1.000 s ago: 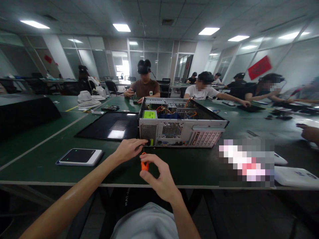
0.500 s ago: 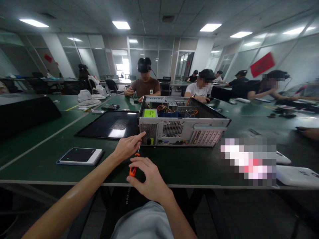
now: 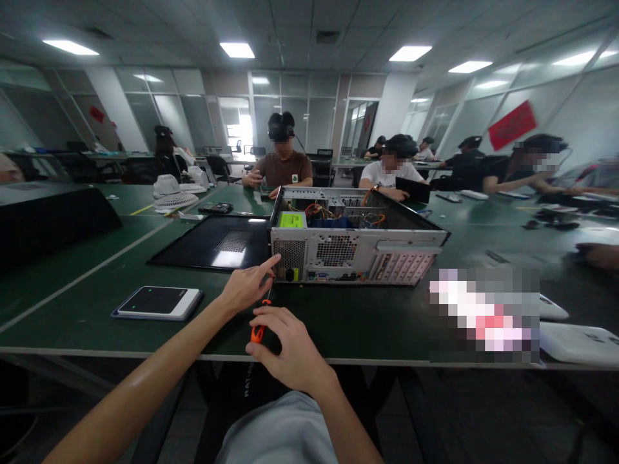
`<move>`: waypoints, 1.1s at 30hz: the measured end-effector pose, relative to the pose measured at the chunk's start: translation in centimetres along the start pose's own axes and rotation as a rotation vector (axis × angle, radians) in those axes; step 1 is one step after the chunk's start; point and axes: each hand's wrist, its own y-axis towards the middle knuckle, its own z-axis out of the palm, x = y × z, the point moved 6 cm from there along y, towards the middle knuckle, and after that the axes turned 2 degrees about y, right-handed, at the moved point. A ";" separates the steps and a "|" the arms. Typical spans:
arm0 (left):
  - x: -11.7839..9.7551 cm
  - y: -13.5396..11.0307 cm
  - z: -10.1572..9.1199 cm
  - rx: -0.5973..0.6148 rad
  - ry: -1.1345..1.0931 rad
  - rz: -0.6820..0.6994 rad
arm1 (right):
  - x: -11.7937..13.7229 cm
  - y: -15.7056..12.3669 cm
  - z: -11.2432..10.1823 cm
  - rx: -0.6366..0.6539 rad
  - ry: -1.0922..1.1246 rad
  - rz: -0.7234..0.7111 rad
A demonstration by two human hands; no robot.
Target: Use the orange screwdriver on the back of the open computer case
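Observation:
An open grey computer case (image 3: 355, 248) lies on its side on the green table (image 3: 82, 309), its rear panel facing me. My right hand (image 3: 285, 348) is closed around the orange handle of a screwdriver (image 3: 260, 327) whose shaft points up toward the case's lower left rear corner. My left hand (image 3: 249, 285) pinches the shaft near its tip, with the index finger stretched out and touching the case's rear grille.
The black side panel (image 3: 217, 243) lies flat left of the case. A white-rimmed black device (image 3: 157, 303) sits near the front left. White objects (image 3: 575, 341) lie at the right. Several people work at the tables behind.
My right hand dropped the orange handle lower and to the left, tilting the screwdriver. My left index finger rose from low on the case's rear up to the grille.

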 end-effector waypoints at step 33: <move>1.9 20.3 0.2 0.516 0.005 -0.151 | -1.0 1.4 0.2 0.180 -0.233 -0.188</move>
